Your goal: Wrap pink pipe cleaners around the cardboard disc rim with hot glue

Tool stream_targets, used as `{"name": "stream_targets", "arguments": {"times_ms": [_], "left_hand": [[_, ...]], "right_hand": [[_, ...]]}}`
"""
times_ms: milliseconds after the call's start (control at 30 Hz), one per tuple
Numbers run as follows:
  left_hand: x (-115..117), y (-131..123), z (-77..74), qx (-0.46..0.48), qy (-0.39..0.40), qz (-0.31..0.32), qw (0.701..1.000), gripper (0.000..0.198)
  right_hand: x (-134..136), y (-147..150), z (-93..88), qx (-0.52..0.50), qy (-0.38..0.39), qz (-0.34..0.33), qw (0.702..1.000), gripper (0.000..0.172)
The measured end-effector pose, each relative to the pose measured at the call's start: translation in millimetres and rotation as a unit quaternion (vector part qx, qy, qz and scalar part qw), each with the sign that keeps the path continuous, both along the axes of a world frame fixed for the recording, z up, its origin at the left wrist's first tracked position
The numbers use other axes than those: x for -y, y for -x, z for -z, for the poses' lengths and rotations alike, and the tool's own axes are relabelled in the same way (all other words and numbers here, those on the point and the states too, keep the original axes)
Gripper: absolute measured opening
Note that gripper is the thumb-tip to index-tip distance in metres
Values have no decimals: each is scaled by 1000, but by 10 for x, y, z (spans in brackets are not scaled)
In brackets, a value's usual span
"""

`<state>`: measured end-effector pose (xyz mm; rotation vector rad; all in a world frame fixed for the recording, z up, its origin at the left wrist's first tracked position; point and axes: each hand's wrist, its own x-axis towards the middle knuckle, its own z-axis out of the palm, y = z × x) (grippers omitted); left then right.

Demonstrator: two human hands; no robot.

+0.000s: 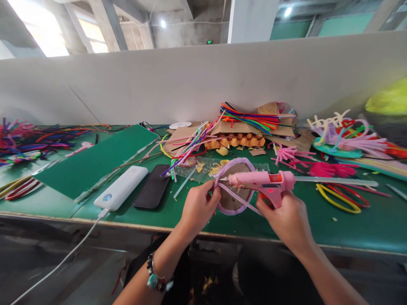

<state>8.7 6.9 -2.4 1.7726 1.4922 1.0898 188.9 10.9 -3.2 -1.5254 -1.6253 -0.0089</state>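
Between my hands is a round brown cardboard disc (235, 195) with a lilac pipe cleaner (243, 162) running along its rim. My left hand (201, 207) pinches the disc's left edge, thumb and fingers closed on it. My right hand (288, 216) is wrapped round the handle of a pink hot glue gun (265, 181). The gun's nozzle points left and sits at the disc's left rim, close to my left fingertips. A long clear glue stick (337, 181) juts out of its back. A loose length of the pipe cleaner crosses the disc toward my right fingers.
A white power bank (121, 188) with a cable and a black phone (152, 186) lie to the left. Behind the disc are an egg carton (237, 141) and bundled pipe cleaners (251, 118). Finished-looking pipe-cleaner pieces (349, 140) lie right. A green board (98, 163) lies left.
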Motion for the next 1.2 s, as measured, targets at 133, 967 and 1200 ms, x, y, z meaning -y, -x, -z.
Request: {"name": "stream_targets", "arguments": {"times_ms": [133,967,1200], "left_hand": [[4,2,-5,-1,-2,-1,1000,23],[-6,-1,14,-11,-9,7,1000,23],[-5,4,1,-6,-10,9,1000,23]], "right_hand": [[-13,-10,11,14,-31,-1,999,22],[-19,-12,1,37,-57,-11,998,21],[-29,-21,19,40,-76,-11,996,21]]}}
